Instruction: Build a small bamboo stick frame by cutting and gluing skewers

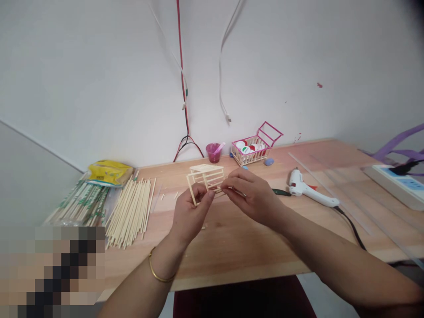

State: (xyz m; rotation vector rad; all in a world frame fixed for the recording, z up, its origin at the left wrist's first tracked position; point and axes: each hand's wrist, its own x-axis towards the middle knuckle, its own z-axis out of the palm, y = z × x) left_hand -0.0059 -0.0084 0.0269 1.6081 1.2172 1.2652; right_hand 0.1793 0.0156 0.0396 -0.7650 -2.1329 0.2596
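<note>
A small open frame (pixel 207 176) built of thin wooden sticks is raised just over the table. My left hand (pixel 190 212) is closed around its lower left side, with the thumb in front and the fingers partly hidden behind the sticks. At the frame's right end, the fingertips of my right hand (pixel 248 192) are pinched together. What lies between them is too small to tell. A dark green handle (pixel 281 192) shows just beyond my right hand; the rest of it is hidden.
A bundle of loose wooden sticks (pixel 132 212) lies left, beside wrapped sticks (pixel 81 198) and a yellow packet (pixel 109 172). A pink cup (pixel 213 152) and a stick cart (pixel 251 157) holding small tubs stand at the wall. A white glue gun (pixel 311 192) and power strip (pixel 394 185) are right.
</note>
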